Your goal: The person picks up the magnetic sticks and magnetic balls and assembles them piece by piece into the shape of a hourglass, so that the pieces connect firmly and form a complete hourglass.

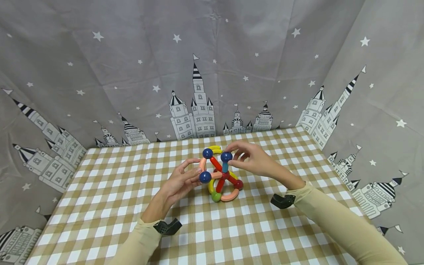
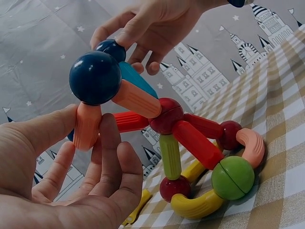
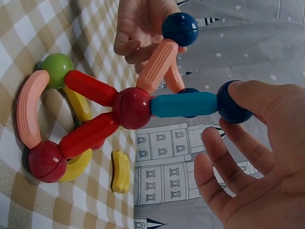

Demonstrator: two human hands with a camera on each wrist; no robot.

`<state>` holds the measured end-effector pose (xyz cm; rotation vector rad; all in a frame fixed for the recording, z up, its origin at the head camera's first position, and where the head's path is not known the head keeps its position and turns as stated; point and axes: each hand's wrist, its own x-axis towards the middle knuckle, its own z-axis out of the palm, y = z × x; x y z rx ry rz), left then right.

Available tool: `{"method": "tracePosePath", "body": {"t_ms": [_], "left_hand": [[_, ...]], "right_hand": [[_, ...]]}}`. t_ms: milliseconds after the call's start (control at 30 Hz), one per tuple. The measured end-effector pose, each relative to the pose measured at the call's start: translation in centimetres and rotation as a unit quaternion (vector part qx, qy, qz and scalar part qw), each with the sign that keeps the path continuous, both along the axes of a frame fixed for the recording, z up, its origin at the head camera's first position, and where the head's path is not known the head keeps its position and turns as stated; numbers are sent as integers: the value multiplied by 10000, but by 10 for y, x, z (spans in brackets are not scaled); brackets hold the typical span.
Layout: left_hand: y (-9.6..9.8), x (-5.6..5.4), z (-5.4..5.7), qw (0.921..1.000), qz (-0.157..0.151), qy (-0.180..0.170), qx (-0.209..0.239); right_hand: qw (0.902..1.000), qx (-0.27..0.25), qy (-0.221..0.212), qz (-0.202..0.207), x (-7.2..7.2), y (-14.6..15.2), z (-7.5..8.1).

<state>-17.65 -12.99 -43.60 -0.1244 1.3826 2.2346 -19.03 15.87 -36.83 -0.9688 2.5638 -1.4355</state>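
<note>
A structure of magnetic balls and rods stands on the table, with a central red ball (image 3: 132,108) joining several rods. Below it, a ring of curved rods links a green ball (image 2: 232,177) and red balls. My left hand (image 1: 179,182) pinches a curved peach rod (image 2: 87,126) between thumb and fingers; this rod meets a dark blue ball (image 2: 95,78). On the other side, my right hand (image 1: 253,160) pinches a second dark blue ball (image 3: 234,101) at the end of a straight blue rod (image 3: 185,104). A third dark blue ball (image 1: 207,153) sits at the far side.
A loose yellow curved rod (image 3: 120,171) lies on the table behind the structure. The checked brown-and-white tablecloth (image 1: 109,206) reaches back to a grey curtain (image 1: 132,84) printed with castles and stars. Each wrist wears a black camera (image 1: 282,201).
</note>
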Motion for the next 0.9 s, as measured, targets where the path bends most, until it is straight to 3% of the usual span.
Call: {"method": "tracePosePath", "body": {"t_ms": [900], "left_hand": [[0, 1, -1, 9999, -58, 113, 7]], "right_hand": [[9999, -92, 54, -129, -2, -5, -4]]}}
